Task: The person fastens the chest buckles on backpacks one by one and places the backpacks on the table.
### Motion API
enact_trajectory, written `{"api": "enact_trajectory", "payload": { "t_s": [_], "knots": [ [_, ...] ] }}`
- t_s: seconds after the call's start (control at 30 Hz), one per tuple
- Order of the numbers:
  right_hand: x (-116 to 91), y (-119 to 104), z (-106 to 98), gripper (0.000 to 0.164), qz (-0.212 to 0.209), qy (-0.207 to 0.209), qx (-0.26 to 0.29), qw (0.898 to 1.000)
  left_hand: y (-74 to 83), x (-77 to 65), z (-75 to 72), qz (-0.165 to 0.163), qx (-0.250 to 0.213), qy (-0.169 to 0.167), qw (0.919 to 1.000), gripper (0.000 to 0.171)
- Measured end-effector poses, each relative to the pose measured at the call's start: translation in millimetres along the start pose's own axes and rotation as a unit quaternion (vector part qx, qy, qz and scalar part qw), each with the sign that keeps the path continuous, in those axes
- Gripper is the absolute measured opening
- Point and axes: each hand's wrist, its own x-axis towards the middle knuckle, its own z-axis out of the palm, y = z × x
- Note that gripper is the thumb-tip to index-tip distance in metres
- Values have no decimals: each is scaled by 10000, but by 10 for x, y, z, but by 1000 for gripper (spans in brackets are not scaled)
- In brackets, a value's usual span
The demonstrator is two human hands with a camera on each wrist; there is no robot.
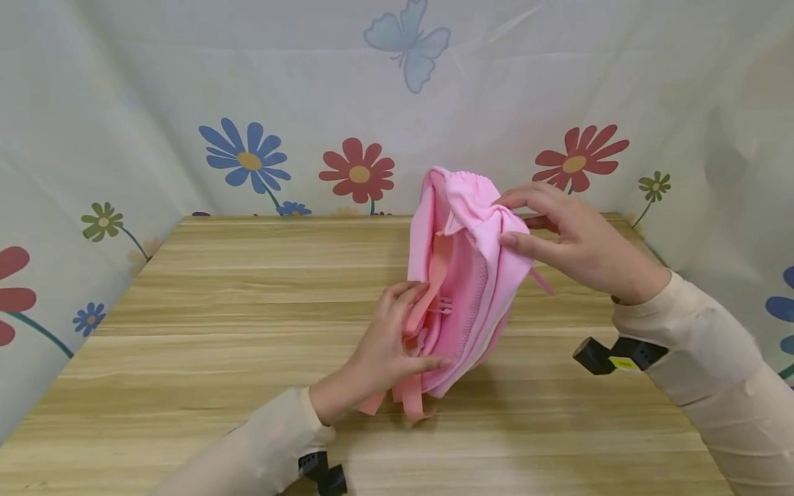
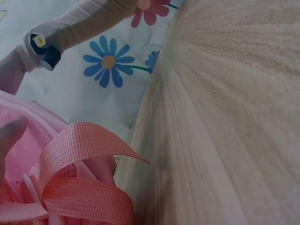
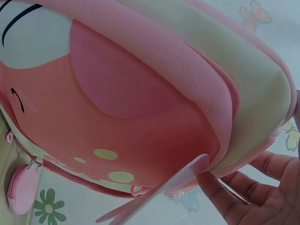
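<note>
A small pink backpack [image 1: 517, 265] stands tilted on the table, its zipped opening spread toward the head view. My left hand [image 1: 387, 337] grips its lower left side, with the thumb across the opening and the fingers by a coral strap [image 1: 437, 272]. At the upper right side, my right hand [image 1: 583, 241] pinches the fabric between thumb and fingers. In the right wrist view the front panel [image 3: 150, 145] shows a printed cartoon face and yellowish dots. Loose coral webbing [image 2: 89, 197] curls near my left thumb in the left wrist view. The bottom of the bag's inside is hidden.
The wood-grain table [image 1: 248, 310] extends on both sides of the bag. Behind it hangs a white curtain [image 1: 298, 83] printed with flowers and a butterfly. A pink round zip pull [image 3: 23, 187] dangles from the bag. Each wrist carries a small black camera [image 1: 595, 356].
</note>
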Motion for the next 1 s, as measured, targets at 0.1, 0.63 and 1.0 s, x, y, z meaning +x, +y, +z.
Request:
{"api": "enact_trajectory", "payload": {
  "t_s": [0.1, 0.63, 1.0],
  "knots": [
    [-20, -10, 3, 28, 185, 34, -31, 9998, -19, 4, 6, 109, 59, -30, 9999, 98],
    [-220, 79, -15, 45, 400, 35, -10, 9992, -82, 4, 16, 347, 60, -285, 9990, 100],
    [-378, 200, 16, 48, 486, 157, 286, 9983, -85, -7, 23, 311, 114, -360, 9988, 98]
  ]
}}
